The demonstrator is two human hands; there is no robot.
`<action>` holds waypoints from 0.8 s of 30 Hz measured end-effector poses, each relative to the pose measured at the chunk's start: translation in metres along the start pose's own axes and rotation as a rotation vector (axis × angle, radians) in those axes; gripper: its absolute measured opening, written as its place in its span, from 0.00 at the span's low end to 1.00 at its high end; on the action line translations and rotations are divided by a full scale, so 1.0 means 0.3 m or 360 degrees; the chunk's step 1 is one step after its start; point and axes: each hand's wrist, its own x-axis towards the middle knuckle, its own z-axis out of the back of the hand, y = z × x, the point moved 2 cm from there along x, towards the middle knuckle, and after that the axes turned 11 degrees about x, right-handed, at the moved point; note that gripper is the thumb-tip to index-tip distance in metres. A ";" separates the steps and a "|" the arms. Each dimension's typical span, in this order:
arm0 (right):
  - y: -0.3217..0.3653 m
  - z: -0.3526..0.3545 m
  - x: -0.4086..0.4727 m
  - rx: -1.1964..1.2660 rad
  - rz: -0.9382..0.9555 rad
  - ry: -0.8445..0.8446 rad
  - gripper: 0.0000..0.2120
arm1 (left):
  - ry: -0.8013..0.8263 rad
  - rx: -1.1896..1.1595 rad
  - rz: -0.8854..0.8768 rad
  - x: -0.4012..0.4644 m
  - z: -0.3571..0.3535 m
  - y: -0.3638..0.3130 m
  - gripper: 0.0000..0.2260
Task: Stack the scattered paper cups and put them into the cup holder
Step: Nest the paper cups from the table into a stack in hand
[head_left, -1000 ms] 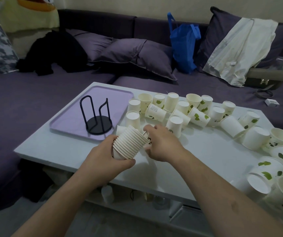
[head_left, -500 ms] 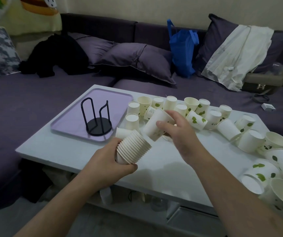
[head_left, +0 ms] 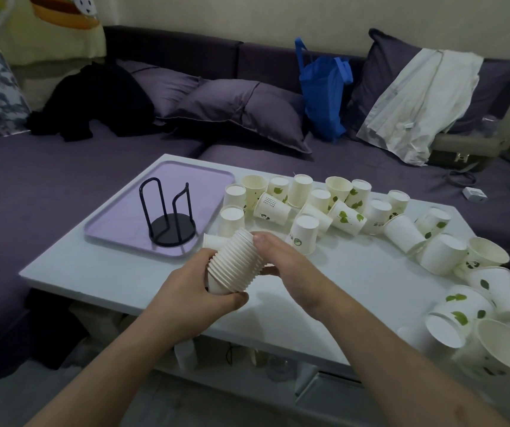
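Our left hand (head_left: 198, 291) curls its grip around the lower end of the tilted stack of nested white paper cups (head_left: 235, 264), held above the white surface (head_left: 355, 282) near its front edge. Our right hand (head_left: 281, 260) grips the stack's top end, thumb on top. One black wire cup holder (head_left: 167, 215) stands on one lilac tray (head_left: 118, 223) at the back-left corner. Roughly two dozen loose leaf-print paper cups (head_left: 344, 217) lie along the back and right edges.
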 end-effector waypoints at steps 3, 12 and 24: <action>0.023 0.040 0.018 0.0029 0.0089 -0.0145 0.20 | 0.0009 -0.0008 -0.0007 0.005 -0.004 -0.002 0.28; -0.054 0.270 0.141 -0.1426 0.0036 -0.0640 0.36 | 0.0024 -0.0001 -0.0011 0.013 -0.013 0.017 0.28; -0.093 0.271 0.182 -0.1525 0.0024 -0.0651 0.43 | 0.0023 0.0004 -0.0041 0.018 -0.016 0.017 0.27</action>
